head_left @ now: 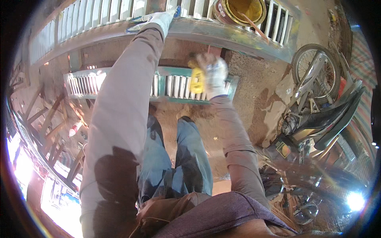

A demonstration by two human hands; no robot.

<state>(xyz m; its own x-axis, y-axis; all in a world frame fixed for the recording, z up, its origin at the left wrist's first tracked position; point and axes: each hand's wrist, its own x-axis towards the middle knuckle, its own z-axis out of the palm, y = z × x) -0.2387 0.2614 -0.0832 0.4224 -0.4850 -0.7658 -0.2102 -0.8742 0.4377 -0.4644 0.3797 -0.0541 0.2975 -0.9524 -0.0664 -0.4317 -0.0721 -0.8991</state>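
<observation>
My left hand (156,22), in a white glove with blue patches, rests on the slatted frame (170,31) at the top. Its fingers reach to the left and lie spread on the slats. Nearer to me, my right hand (217,75), also gloved, is closed around a yellow tool (196,81). Motion smears hand and tool, so the tool's kind is unclear. Both are above the right part of a lower slatted frame with teal edges (162,85). An open paint can (226,12) stands on the upper frame, a thin stick (256,27) leaning out of it.
On the right a motorbike (317,79) with a spoked wheel is close to the frames. Wooden legs and poles (51,119) crowd the left side. My legs (192,150) are below the lower frame, on a brown dirt floor (254,91).
</observation>
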